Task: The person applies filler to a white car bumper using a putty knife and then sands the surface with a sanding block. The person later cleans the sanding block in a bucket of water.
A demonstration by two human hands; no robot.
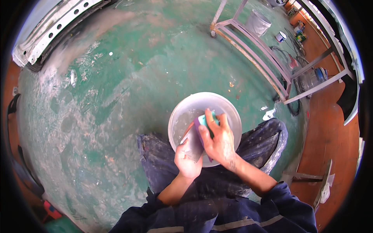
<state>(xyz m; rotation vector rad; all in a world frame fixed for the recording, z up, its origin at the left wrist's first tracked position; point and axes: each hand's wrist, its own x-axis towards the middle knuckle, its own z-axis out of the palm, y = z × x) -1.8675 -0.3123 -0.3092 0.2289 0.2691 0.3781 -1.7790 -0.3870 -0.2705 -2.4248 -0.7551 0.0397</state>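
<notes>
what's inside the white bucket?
The white bucket holds cloudy water. Both hands are over it: the right hand grips a teal-and-purple block, the left hand beside it. The bottom beneath them is hidden.

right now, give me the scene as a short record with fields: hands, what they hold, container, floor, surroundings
left hand: over the near rim of the bucket, fingers against a grey sheet
right hand: gripping a teal and purple block over the bucket
grey sheet: held between both hands, wrapped partly round the block
bucket: white, round, between the knees, cloudy water inside
floor: green, worn, smeared with white dust
surroundings: metal frame to the upper right, a second white pail beyond it
</notes>
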